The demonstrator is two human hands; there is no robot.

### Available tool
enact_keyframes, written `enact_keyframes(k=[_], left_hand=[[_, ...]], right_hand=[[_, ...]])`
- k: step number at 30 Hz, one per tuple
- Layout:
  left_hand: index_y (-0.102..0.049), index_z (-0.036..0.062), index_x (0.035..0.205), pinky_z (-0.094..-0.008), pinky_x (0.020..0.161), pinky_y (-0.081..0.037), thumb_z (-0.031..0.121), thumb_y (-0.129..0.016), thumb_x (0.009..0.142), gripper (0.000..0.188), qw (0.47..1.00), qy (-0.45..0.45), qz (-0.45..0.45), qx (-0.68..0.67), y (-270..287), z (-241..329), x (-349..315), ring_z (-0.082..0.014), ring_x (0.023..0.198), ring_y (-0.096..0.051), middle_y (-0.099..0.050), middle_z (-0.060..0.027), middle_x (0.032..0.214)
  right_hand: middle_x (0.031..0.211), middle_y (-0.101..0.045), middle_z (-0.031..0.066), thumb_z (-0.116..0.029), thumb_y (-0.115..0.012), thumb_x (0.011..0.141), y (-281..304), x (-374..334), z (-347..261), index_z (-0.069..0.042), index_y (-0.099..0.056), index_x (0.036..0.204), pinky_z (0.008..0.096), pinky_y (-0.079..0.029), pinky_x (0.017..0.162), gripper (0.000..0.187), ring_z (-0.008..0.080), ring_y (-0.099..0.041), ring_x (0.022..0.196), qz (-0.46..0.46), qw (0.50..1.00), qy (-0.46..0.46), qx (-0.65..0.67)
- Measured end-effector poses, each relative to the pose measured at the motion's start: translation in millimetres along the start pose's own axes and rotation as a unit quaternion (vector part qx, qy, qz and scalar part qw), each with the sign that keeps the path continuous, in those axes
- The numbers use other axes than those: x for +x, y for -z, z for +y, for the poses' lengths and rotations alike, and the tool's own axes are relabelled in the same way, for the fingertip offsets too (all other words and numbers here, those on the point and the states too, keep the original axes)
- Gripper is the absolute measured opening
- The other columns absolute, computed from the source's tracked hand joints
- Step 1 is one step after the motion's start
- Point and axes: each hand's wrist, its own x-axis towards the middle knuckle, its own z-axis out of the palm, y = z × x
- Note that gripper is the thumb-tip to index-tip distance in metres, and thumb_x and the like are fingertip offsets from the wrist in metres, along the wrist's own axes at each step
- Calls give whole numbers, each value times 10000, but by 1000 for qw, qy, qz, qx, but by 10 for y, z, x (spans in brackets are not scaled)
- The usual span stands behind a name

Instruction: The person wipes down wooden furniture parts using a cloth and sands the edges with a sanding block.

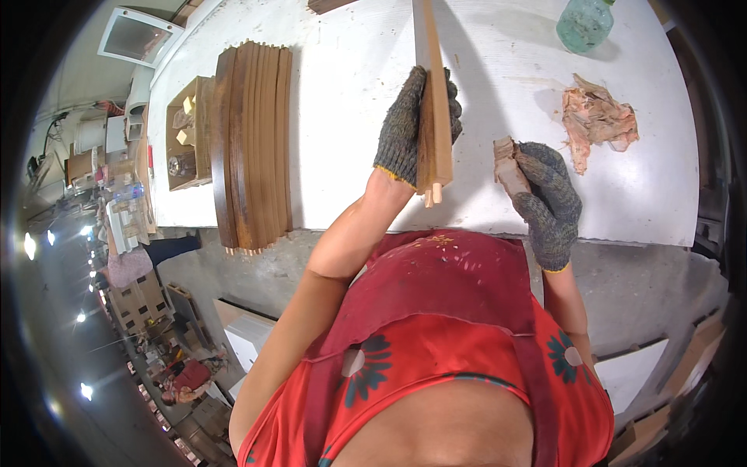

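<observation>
My left hand (399, 128), in a dark grey knitted glove with a yellow cuff edge, is closed around a long wooden slat (442, 117). The slat stands on its narrow edge, pointing away from me, and pale dowels (433, 194) stick out of its near end. To the right of it, my right hand (551, 206), gloved the same way, grips a small, worn brown sanding block (510, 167) between thumb and fingers. This block is apart from the slat. A row of similar dowelled slats (257, 148) lies side by side to the left.
All this is on a white table (350, 86). Beyond the slats at the left is an open wooden box (191, 136) with small items. A crumpled pinkish-brown rag (597, 121) and a greenish jar (585, 27) are at the right. Another person (191, 377) appears at far left.
</observation>
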Motion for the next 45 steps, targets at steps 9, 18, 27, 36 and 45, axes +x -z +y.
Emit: enact_keyframes(k=[9, 18, 27, 36, 45], left_hand=[[-554, -2, 1220, -288, 813, -550, 238, -521, 960, 356, 988, -4, -9, 157, 174, 51, -144, -184, 957, -632, -639, -154, 1112], [-559, -10, 1205, -314, 836, -549, 194, -515, 965, 317, 984, -1, 73, 163, 282, 58, -127, -196, 927, -647, -634, -132, 1105], [-576, 13, 1181, -292, 845, -540, 176, -503, 970, 276, 981, -43, 80, 170, 286, 100, -131, -178, 969, -632, -630, -111, 1092], [-524, 4, 1259, -302, 841, -556, 159, -525, 955, 341, 972, -35, 59, 224, 351, 62, -208, -184, 1056, -601, -581, -169, 1209], [-537, -32, 1241, -233, 598, -518, 261, -579, 935, 425, 935, 23, 124, 331, 384, 251, -631, -133, 707, -612, -638, -88, 916]], right_hand=[[1195, -565, 131, -197, -754, 712, -71, 326, -342, -145, -693, 1086, 418, -457, 876, 383, 317, -547, 1049, -241, 933, 140, -229], [1090, -623, -10, -158, -684, 798, -164, 827, 177, -211, -717, 1080, 356, -475, 892, 289, 229, -545, 1048, -167, 938, 231, -196], [1082, -595, 116, -182, -742, 743, -208, 640, -24, -148, -677, 1113, 402, -464, 887, 377, 293, -552, 1028, -220, 914, 234, -248], [1140, -595, 111, -219, -712, 754, -199, 380, -227, -149, -685, 1094, 435, -423, 886, 349, 322, -538, 1034, -283, 931, 145, -179], [1075, -653, 12, -286, -640, 852, -371, 1141, 420, -224, -712, 1079, 360, -460, 920, 246, 227, -560, 1027, -204, 900, 273, -272]])
